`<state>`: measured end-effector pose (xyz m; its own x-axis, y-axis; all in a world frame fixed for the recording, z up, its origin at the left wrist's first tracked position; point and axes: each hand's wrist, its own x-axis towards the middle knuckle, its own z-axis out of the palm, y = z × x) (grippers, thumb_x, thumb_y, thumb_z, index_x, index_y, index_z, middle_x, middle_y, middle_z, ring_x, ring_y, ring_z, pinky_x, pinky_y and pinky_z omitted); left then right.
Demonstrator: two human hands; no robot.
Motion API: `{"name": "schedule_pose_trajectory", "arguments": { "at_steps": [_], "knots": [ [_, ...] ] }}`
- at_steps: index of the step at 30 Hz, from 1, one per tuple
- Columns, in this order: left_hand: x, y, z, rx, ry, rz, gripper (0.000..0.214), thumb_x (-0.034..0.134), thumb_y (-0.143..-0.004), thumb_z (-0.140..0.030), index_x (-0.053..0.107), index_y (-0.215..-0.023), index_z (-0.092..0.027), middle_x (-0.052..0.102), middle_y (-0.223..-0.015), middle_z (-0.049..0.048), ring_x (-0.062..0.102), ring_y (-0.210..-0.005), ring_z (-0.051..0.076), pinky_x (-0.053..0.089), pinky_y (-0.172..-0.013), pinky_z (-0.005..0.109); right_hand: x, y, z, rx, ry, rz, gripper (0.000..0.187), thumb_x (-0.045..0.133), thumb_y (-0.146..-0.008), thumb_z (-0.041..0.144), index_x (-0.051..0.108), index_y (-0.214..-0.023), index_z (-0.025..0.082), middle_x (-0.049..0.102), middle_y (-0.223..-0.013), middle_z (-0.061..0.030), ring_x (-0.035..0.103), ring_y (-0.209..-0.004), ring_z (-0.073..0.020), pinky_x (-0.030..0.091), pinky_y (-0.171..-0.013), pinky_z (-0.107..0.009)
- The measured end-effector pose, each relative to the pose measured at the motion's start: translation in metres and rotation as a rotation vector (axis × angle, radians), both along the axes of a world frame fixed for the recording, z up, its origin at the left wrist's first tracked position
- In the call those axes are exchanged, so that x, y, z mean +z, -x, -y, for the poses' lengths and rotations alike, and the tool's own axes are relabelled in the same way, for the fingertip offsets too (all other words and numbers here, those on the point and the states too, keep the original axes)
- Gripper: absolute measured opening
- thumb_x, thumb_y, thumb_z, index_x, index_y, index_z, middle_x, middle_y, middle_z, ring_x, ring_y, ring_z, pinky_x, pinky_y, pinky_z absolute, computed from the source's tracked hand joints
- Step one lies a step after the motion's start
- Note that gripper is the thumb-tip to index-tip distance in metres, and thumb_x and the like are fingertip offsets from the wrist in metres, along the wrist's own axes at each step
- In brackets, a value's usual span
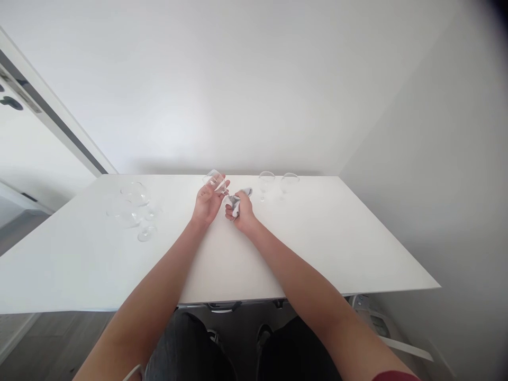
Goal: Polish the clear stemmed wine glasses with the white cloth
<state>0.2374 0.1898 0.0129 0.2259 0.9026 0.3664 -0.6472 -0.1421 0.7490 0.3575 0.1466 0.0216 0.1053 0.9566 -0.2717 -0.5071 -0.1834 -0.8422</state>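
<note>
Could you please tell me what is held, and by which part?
The left hand holds a glass by its bowl; the right hand holds a cloth, bunched at its middle.

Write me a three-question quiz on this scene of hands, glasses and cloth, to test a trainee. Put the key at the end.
1. Which hand holds the cloth?
2. True or false: the two glasses to the right of the cloth lie on their sides.
3. Fill the gap: the left hand holds a ____.

Key:
1. The right hand.
2. False; both stand upright.
3. Glass.
</note>
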Motion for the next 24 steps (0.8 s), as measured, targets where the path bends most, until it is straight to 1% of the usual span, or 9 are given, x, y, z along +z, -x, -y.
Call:
{"name": "schedule_pose_trajectory", "arguments": {
  "at_steps": [4,6,8,10,12,13,17,19,24],
  "knots": [
    [0.000,0.001,-0.001,0.052,0.024,0.011,0.042,0.076,-0.085,-0.056,0.074,-0.110,-0.022,0.056,-0.152,0.0128,0.058,-0.134,0.032,0.053,-0.096,0.038,-0.002,0.004,0.008,-0.223,-0.305,0.383,0.014,0.061,-0.081,0.032,0.051,-0.088,0.025,0.056,-0.075,0.0034,0.052,-0.063,-0.0124,0.040,-0.052,-0.020],
    [0.000,0.001,0.000,0.061,0.023,0.001,0.043,0.077,-0.084,-0.056,0.074,-0.109,-0.021,0.056,-0.151,0.0141,0.058,-0.134,0.033,0.053,-0.097,0.040,-0.003,0.005,0.006,-0.248,-0.333,0.402,0.014,0.062,-0.080,0.031,0.052,-0.088,0.026,0.056,-0.075,0.0040,0.052,-0.065,-0.0125,0.040,-0.053,-0.020],
    [0.001,0.001,0.000,0.048,0.013,-0.013,0.042,0.082,-0.080,-0.053,0.075,-0.104,-0.020,0.059,-0.148,0.0150,0.059,-0.132,0.035,0.054,-0.093,0.040,-0.002,0.002,0.001,-0.153,-0.171,0.212,0.012,0.056,-0.081,0.033,0.047,-0.081,0.024,0.050,-0.066,0.0046,0.045,-0.054,-0.0120,0.035,-0.047,-0.021],
    [0.001,0.000,0.001,0.024,0.002,-0.034,0.041,0.085,-0.076,-0.051,0.075,-0.101,-0.020,0.061,-0.145,0.0146,0.061,-0.130,0.036,0.054,-0.090,0.039,-0.001,-0.003,-0.004,0.045,-0.003,-0.049,0.015,0.050,-0.084,0.035,0.044,-0.076,0.024,0.042,-0.057,0.0060,0.035,-0.044,-0.0108,0.028,-0.042,-0.022],
    [0.000,0.000,0.000,0.020,0.001,-0.041,0.042,0.083,-0.078,-0.052,0.074,-0.105,-0.021,0.060,-0.146,0.0136,0.062,-0.129,0.034,0.055,-0.091,0.038,0.000,-0.006,-0.006,0.214,0.039,-0.173,0.017,0.046,-0.086,0.036,0.045,-0.076,0.023,0.041,-0.055,0.0059,0.032,-0.041,-0.0103,0.025,-0.041,-0.022],
    [0.000,0.000,-0.001,0.030,0.009,-0.033,0.044,0.080,-0.080,-0.055,0.074,-0.108,-0.021,0.060,-0.147,0.0133,0.062,-0.128,0.032,0.054,-0.093,0.038,0.001,-0.006,-0.005,0.230,0.018,-0.145,0.018,0.046,-0.087,0.037,0.047,-0.076,0.023,0.044,-0.055,0.0050,0.034,-0.041,-0.0105,0.025,-0.041,-0.023],
    [-0.003,0.002,-0.005,0.096,0.066,0.021,0.053,0.065,-0.089,-0.065,0.072,-0.116,-0.020,0.064,-0.141,0.0138,0.064,-0.124,0.028,0.054,-0.100,0.040,0.005,0.003,0.007,-0.064,-0.242,0.277,0.026,0.063,-0.087,0.047,0.055,-0.085,0.022,0.060,-0.074,0.0024,0.054,-0.059,-0.0116,0.040,-0.052,-0.022],
    [-0.003,0.002,-0.004,0.133,0.100,0.007,0.056,0.061,-0.090,-0.068,0.072,-0.115,-0.019,0.067,-0.136,0.0143,0.065,-0.123,0.029,0.055,-0.100,0.041,0.006,0.008,0.012,-0.103,-0.303,0.359,0.032,0.067,-0.087,0.053,0.059,-0.087,0.022,0.061,-0.077,0.0025,0.058,-0.069,-0.0123,0.045,-0.060,-0.022],
    [0.002,0.003,0.004,0.137,0.141,-0.098,0.059,0.061,-0.089,-0.069,0.070,-0.123,-0.021,0.065,-0.141,0.0137,0.065,-0.123,0.033,0.061,-0.082,0.040,0.006,0.005,0.009,0.276,-0.248,0.257,0.041,0.066,-0.090,0.059,0.062,-0.083,0.019,0.062,-0.070,-0.0007,0.056,-0.057,-0.0131,0.044,-0.050,-0.024]
  ]
}}
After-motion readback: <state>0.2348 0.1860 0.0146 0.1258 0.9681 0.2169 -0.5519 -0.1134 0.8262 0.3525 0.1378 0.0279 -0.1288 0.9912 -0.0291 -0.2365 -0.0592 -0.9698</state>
